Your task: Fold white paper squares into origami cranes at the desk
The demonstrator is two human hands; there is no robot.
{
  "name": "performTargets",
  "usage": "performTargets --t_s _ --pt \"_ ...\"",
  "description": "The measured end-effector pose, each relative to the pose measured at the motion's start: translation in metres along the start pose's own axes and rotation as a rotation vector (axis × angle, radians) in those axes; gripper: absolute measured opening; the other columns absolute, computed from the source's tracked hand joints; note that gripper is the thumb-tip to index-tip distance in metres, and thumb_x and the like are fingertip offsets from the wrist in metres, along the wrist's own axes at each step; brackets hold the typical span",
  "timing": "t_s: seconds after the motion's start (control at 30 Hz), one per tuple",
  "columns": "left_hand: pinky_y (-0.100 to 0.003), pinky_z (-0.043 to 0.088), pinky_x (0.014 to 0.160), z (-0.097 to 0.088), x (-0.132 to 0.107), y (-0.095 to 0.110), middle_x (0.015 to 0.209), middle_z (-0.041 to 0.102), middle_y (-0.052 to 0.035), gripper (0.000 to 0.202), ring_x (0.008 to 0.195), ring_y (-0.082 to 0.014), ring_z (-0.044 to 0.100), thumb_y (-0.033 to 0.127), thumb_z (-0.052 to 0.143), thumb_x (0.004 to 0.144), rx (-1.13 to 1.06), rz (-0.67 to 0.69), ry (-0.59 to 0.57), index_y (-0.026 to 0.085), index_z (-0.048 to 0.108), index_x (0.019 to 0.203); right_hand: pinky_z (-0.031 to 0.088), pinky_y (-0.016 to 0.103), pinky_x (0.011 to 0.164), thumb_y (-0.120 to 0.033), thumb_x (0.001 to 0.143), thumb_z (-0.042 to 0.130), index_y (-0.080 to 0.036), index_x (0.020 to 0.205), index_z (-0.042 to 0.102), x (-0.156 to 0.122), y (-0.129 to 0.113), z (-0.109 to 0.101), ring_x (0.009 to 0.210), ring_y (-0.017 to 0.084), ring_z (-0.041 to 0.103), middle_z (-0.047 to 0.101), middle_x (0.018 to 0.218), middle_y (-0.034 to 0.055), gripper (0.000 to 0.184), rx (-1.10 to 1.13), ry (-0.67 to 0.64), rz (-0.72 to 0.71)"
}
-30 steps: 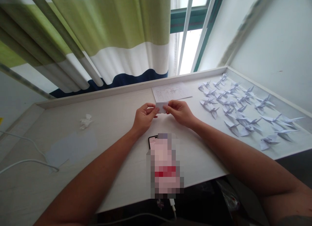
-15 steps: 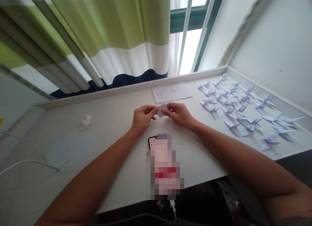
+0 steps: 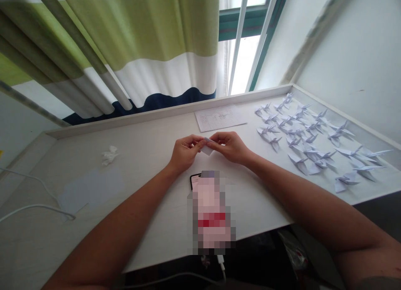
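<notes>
A small folded piece of white paper [image 3: 206, 149] is pinched between both of my hands, just above the white desk [image 3: 150, 156]. My left hand [image 3: 185, 151] grips its left side with thumb and fingers closed. On its right side my right hand [image 3: 230, 146] pinches it, fingers curled over the top. Most of the paper is hidden by my fingertips. A phone [image 3: 209, 210] lies on the desk just in front of my hands, its screen blurred.
Several folded white paper cranes [image 3: 308, 144] cover the desk's right part. A printed sheet [image 3: 219, 117] lies behind my hands. At the left are a crumpled paper scrap [image 3: 110, 155], flat paper sheets [image 3: 90, 190] and a white cable [image 3: 34, 208]. A striped curtain [image 3: 125, 44] hangs behind.
The paper has gone from a flat rectangle held up between my hands to a smaller, tilted shape lower down. My fingertips have closed in together over it.
</notes>
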State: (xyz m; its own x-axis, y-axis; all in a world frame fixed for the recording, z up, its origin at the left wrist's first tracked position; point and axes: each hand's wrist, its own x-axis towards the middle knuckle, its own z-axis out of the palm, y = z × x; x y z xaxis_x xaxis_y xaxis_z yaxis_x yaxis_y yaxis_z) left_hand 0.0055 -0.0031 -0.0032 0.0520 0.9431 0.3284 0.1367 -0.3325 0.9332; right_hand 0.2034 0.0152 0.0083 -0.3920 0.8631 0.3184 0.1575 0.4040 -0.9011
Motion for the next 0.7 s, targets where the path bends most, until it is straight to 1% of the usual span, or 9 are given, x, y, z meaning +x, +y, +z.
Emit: performTargets --t_s 0.17,0.3,0.4,0.5,0.6,0.7 --pt "-0.030 0.047 0.060 -0.0024 -0.0001 0.0020 0.082 0.080 -0.0035 0.021 0.065 -0.0155 0.062 0.043 0.083 0.084 0.039 0.012 0.035 0.022 0.085 0.088 0.048 0.031 0.063 -0.068 0.088 0.074 -0.019 0.079 0.078 0.0006 0.0049 -0.0025 0.066 0.017 0.066 0.075 0.070 0.0049 0.050 0.030 -0.040 0.041" --pt "-0.029 0.043 0.060 -0.0050 0.0005 0.0043 0.082 0.080 -0.0032 0.020 0.064 -0.0143 0.059 0.042 0.083 0.085 0.103 0.035 0.034 0.022 0.085 0.088 0.049 0.030 0.062 -0.065 0.090 0.074 -0.019 0.080 0.080 -0.0007 0.0007 -0.0059 0.063 0.017 0.067 0.073 0.065 0.0035 0.047 0.025 -0.091 0.025" --pt "-0.029 0.046 0.065 -0.0048 0.0005 0.0046 0.083 0.080 -0.0035 0.023 0.069 -0.0149 0.062 0.044 0.080 0.087 0.076 0.059 0.019 0.021 0.082 0.086 0.050 0.029 0.063 -0.062 0.093 0.072 -0.018 0.080 0.079 -0.0014 -0.0025 -0.0077 0.063 0.016 0.067 0.074 0.065 0.0033 0.046 0.012 -0.130 0.018" --pt "-0.028 0.047 0.067 -0.0024 -0.0008 0.0037 0.082 0.077 -0.0028 0.026 0.070 -0.0140 0.061 0.045 0.079 0.089 0.044 0.080 0.000 0.020 0.079 0.085 0.049 0.028 0.062 -0.062 0.093 0.072 -0.016 0.081 0.077 -0.0018 -0.0019 -0.0071 0.062 0.015 0.067 0.075 0.067 0.0041 0.047 0.036 -0.162 0.039" --pt "-0.027 0.049 0.070 0.0000 -0.0023 0.0023 0.081 0.075 -0.0024 0.026 0.072 -0.0137 0.061 0.045 0.079 0.091 0.036 0.115 0.023 0.019 0.076 0.085 0.049 0.027 0.060 -0.066 0.093 0.070 -0.016 0.081 0.074 -0.0021 -0.0005 -0.0042 0.061 0.015 0.068 0.075 0.066 0.0042 0.051 0.105 -0.172 0.081" --pt "-0.026 0.050 0.069 0.0010 -0.0026 0.0018 0.081 0.074 -0.0025 0.032 0.072 -0.0135 0.062 0.050 0.079 0.090 -0.008 0.082 0.039 0.019 0.076 0.087 0.050 0.027 0.059 -0.071 0.095 0.063 -0.017 0.075 0.069 -0.0020 -0.0023 -0.0026 0.058 0.014 0.066 0.074 0.064 0.0038 0.057 0.108 -0.179 0.086"
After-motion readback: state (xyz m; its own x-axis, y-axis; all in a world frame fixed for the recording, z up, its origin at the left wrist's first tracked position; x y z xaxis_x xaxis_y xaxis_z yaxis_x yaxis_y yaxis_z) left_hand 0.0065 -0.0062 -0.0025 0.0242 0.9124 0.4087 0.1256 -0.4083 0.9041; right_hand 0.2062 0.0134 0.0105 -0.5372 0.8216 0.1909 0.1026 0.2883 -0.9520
